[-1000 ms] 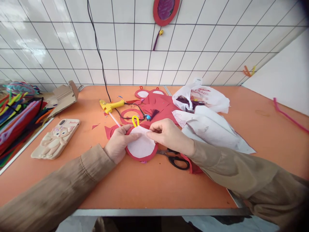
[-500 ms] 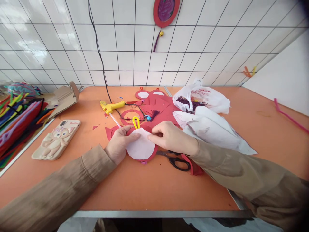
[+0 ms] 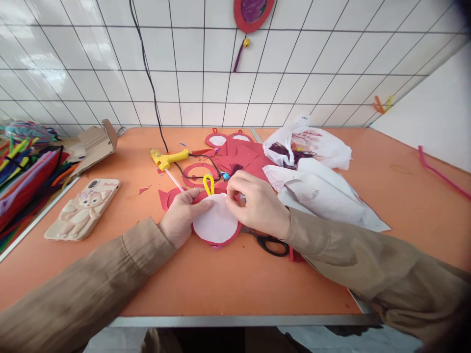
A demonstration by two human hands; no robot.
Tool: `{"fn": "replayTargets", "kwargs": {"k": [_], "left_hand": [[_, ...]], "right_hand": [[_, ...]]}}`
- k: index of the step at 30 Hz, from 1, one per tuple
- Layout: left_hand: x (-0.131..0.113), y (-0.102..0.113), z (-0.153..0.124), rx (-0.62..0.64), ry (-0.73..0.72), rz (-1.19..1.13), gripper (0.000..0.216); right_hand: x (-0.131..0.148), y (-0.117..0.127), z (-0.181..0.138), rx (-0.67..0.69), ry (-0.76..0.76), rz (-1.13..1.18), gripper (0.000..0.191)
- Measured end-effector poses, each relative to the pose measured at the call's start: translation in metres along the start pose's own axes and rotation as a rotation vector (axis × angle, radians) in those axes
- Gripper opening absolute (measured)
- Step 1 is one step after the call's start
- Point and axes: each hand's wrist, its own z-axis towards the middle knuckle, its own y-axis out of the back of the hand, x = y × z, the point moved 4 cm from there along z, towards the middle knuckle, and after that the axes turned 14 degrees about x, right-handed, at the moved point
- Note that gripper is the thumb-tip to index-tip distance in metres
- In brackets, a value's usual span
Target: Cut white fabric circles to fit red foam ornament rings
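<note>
Frame centre: left hand pinches red-rimmed white disc; right hand pinches its upper-right edge. Orange table (metal-edged) stretches below, lower centre, leaving room.

A craft workspace: yellow glue gun left of centre, scissors below centre, colourful pipe cleaners far left.

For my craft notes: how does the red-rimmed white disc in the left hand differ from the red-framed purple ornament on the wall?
The red-rimmed disc has a plain white face; the red-framed ornament has a purple centre.
A yellow loop stands at the disc's top; a purple tassel hangs below the ornament.
The disc is in the left hand; the ornament is on the white tiled wall.
Both have a red border.
</note>
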Motion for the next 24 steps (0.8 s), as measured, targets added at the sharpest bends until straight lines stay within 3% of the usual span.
{"fn": "replayTargets", "kwargs": {"k": [6, 12, 24], "left_hand": [[-0.001, -0.001, -0.001, -0.049, 0.028, -0.056, 0.042], [0.002, 0.003, -0.001, -0.043, 0.018, -0.025, 0.036], [-0.004, 0.006, 0.002, -0.071, -0.031, -0.078, 0.028]], "right_hand": [[-0.004, -0.004, 0.002, 0.09, -0.041, 0.203, 0.02], [-0.005, -0.008, 0.001, 0.105, -0.071, 0.191, 0.02], [-0.015, -0.002, 0.005, 0.002, -0.116, 0.388, 0.021]]}}
